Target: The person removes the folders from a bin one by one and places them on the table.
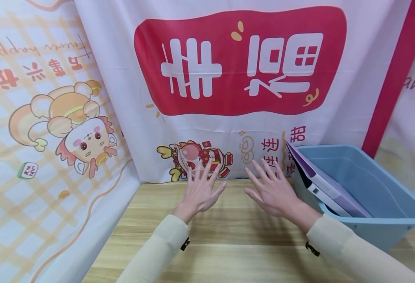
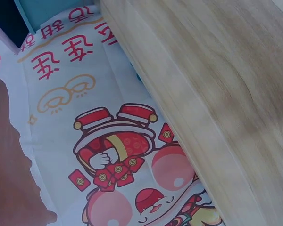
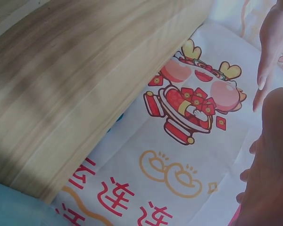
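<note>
Both hands are held out over the wooden table (image 1: 225,251), fingers spread and holding nothing. The left hand (image 1: 201,192) is left of centre, in front of the printed cloth at the table's far edge. To its right, the right hand (image 1: 272,190) hovers near a blue plastic bin (image 1: 380,157). Inside that bin leans a white and purple binder (image 1: 329,184), its upper end sticking out past the rim. In the left wrist view part of the left hand (image 2: 14,165) shows at the left edge. The right wrist view has part of the right hand (image 3: 271,160) at its right edge.
A white cloth (image 1: 193,129) with a red panel and cartoon figure hangs behind the table. Another cloth (image 1: 44,196) with an orange check pattern covers the left side. The bin stands at the table's right.
</note>
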The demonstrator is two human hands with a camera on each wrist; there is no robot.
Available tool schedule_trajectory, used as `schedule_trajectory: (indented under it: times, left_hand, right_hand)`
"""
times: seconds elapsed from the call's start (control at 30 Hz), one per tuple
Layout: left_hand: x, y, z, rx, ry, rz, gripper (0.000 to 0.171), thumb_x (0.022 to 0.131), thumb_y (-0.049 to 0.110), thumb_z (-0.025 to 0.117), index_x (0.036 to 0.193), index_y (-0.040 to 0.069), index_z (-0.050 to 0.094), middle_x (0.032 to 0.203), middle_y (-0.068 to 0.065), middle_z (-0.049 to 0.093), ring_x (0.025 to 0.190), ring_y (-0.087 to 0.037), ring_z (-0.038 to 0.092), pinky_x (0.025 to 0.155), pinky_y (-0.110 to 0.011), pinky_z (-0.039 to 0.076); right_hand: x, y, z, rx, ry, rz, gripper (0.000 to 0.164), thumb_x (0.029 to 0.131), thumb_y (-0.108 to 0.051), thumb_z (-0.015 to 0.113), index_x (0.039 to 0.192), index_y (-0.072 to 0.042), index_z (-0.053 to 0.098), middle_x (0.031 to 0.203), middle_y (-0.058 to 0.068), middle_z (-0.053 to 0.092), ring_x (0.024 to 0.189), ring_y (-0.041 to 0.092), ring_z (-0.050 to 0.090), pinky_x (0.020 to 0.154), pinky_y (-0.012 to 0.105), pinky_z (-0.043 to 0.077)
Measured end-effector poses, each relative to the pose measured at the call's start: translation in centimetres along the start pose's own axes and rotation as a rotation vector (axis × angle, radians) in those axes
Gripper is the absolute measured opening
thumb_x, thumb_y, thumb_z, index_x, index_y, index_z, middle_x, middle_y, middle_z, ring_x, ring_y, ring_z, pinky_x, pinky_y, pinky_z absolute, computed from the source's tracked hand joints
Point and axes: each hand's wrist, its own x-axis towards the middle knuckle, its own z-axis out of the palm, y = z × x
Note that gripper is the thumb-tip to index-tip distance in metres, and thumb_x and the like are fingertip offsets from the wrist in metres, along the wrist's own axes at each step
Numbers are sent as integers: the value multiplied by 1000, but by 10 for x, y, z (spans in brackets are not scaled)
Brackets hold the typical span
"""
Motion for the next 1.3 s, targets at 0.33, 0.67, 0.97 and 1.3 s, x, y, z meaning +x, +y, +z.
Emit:
schedule_trajectory:
  times: [0.33, 0.67, 0.97, 1.3]
  left_hand:
    - [-8, 3, -2, -4, 21, -3, 69, 103, 69, 20, 163, 40, 1, 171, 4, -11, 156, -31, -14, 121, -63, -8]
    - [-16, 7, -8, -38, 34, -15, 72, 100, 74, 15, 163, 40, 9, 172, 2, 0, 157, -32, -9, 122, -62, -6]
    - [-22, 10, -15, -88, 33, -26, 71, 101, 72, 20, 163, 39, 11, 172, 1, 2, 157, -33, -5, 123, -60, -5]
    - [-26, 14, -15, -99, 46, -29, 70, 102, 70, 26, 163, 40, 11, 172, 0, 7, 157, -31, -6, 123, -60, -1]
  right_hand:
    - [-9, 3, -4, 13, 14, -14, 70, 104, -59, 43, 160, -18, 35, 169, 13, 18, 157, 38, 6, 123, 62, -4]
    - [-22, 3, -12, 75, 12, -40, 68, 106, -57, 40, 160, -17, 35, 169, 14, 18, 156, 39, 7, 124, 62, -2]
    - [-35, 5, -17, 112, 5, -72, 66, 106, -55, 43, 159, -18, 38, 168, 14, 25, 155, 39, 14, 124, 62, 4]
    - [-44, 10, -16, 137, 6, -74, 65, 105, -54, 48, 158, -18, 40, 167, 12, 27, 156, 37, 12, 125, 60, 2]
